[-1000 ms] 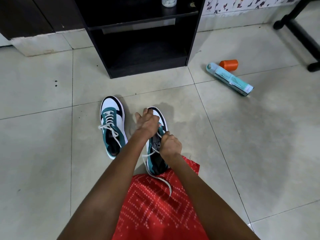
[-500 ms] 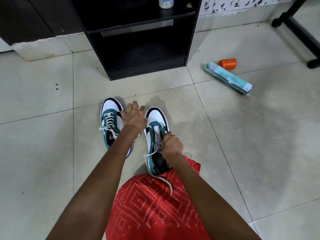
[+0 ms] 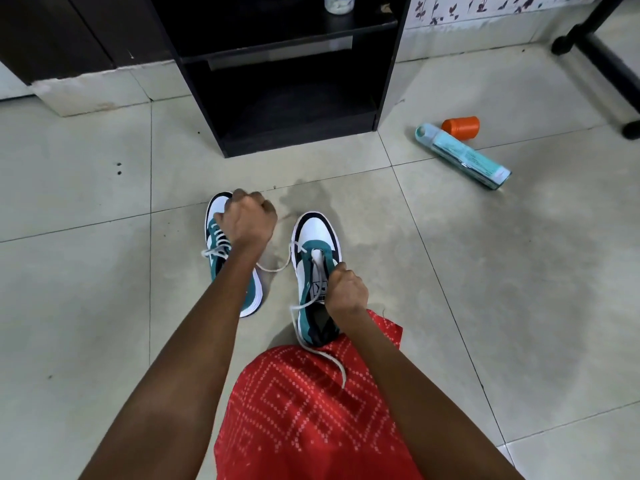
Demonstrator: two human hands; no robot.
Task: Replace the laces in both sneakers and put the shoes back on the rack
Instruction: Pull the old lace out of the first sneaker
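Right hand (image 3: 346, 289) clenched on the collar of the white-and-teal right sneaker (image 3: 317, 237), which lies toe to 12 o'clock on the pale tiled floor (image 3: 86, 289). Left hand (image 3: 247, 223), a fist over the matching laced left sneaker (image 3: 217, 207) at 9 o'clock, grasps the white flat lace (image 3: 275, 270), which hangs slack from the right sneaker's front eyelet. Black wooden shoe rack (image 3: 386, 81) at 12 o'clock, apart from both sneakers; teal spray can (image 3: 464, 155) and orange cap (image 3: 460, 127) at 2.

Pale tiled floor (image 3: 86, 306) (smudged darker rightward), floral wall (image 3: 485, 8).
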